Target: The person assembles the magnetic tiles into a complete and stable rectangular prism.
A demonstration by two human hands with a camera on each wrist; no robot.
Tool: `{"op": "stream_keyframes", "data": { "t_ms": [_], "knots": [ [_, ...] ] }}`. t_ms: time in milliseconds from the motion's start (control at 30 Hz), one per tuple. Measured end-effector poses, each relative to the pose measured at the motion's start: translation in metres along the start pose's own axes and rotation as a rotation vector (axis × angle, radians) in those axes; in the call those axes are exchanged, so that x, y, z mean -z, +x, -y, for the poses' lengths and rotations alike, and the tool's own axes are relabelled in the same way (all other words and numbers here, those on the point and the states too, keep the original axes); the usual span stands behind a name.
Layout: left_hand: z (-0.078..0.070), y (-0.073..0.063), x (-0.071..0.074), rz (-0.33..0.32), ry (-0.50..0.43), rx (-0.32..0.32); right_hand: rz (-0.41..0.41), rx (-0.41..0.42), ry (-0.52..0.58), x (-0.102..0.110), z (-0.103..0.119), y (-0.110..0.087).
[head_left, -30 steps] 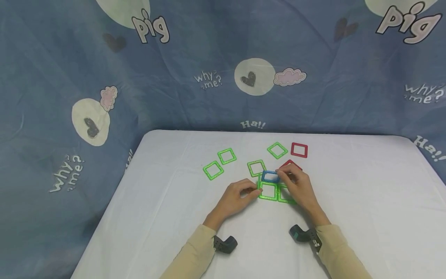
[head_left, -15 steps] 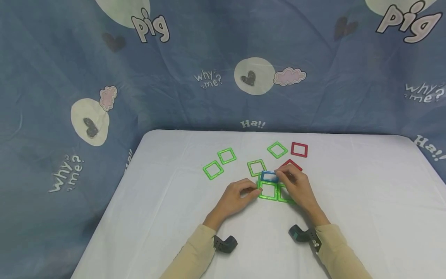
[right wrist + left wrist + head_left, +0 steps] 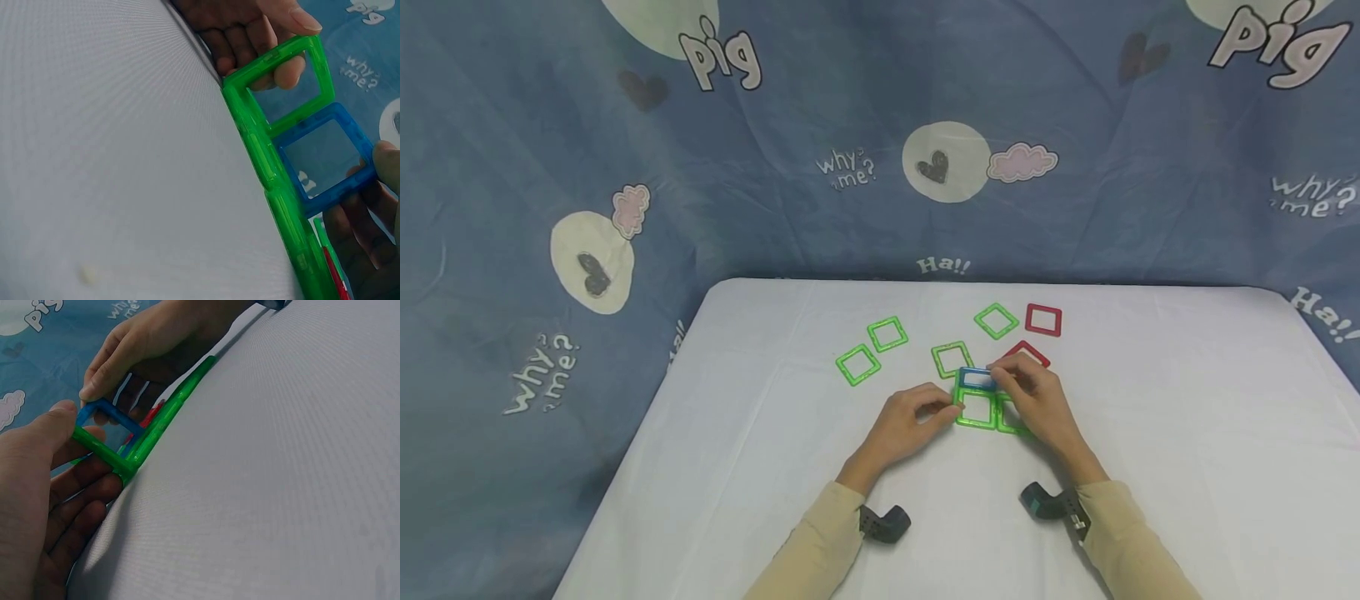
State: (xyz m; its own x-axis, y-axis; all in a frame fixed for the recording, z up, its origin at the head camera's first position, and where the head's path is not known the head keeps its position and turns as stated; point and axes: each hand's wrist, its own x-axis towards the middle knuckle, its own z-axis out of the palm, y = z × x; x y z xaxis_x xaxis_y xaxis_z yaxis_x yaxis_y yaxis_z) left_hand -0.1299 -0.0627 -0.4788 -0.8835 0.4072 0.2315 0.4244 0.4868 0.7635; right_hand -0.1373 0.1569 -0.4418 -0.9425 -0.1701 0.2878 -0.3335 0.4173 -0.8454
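Two green magnetic tiles lie flat side by side, the left one [image 3: 977, 426] nearer my left hand and the right one [image 3: 1012, 430] partly under my right hand. At the left edge stands an upright green tile [image 3: 324, 72]. My left hand [image 3: 910, 425] pinches it, thumb on its top edge and fingers behind. In the right wrist view a blue square magnetic tile [image 3: 353, 128] stands beside it, its lower edge along the flat green tile. Thumb and fingers of my right hand [image 3: 1037, 396] pinch the blue tile's outer corner.
Behind the hands lie loose green tiles [image 3: 936, 362], with another pair at left [image 3: 893, 345] and one farther back [image 3: 1007, 330]. A red tile [image 3: 1042, 333] lies at the back right; a second red tile [image 3: 1037, 352] is partly hidden by my right hand.
My right hand has shifted slightly left with the blue tile, bringing it up to the upright green tile. My left hand has stayed in place.
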Motion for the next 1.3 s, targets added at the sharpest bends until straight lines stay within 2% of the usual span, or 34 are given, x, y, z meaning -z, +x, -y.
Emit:
{"op": "stream_keyframes", "data": {
  "t_ms": [33, 900, 1133, 1300],
  "knots": [
    [-0.0003, 0.0000, 0.0004, 0.000, 0.000, -0.001, 0.004, -0.003, 0.000, 0.0009, 0.0055, -0.0003],
    [-0.0016, -0.0008, 0.0013, 0.026, -0.033, -0.002, 0.019, -0.026, -0.017, 0.0012, 0.0053, -0.0007],
    [-0.0013, -0.0009, 0.0013, 0.026, -0.037, 0.065, 0.020, -0.022, -0.008, 0.0022, 0.0076, -0.0008],
    [-0.0016, -0.0009, 0.0017, 0.034, -0.045, 0.078, 0.024, -0.014, -0.002, 0.0009, 0.0007, 0.0004]
  ]
}}
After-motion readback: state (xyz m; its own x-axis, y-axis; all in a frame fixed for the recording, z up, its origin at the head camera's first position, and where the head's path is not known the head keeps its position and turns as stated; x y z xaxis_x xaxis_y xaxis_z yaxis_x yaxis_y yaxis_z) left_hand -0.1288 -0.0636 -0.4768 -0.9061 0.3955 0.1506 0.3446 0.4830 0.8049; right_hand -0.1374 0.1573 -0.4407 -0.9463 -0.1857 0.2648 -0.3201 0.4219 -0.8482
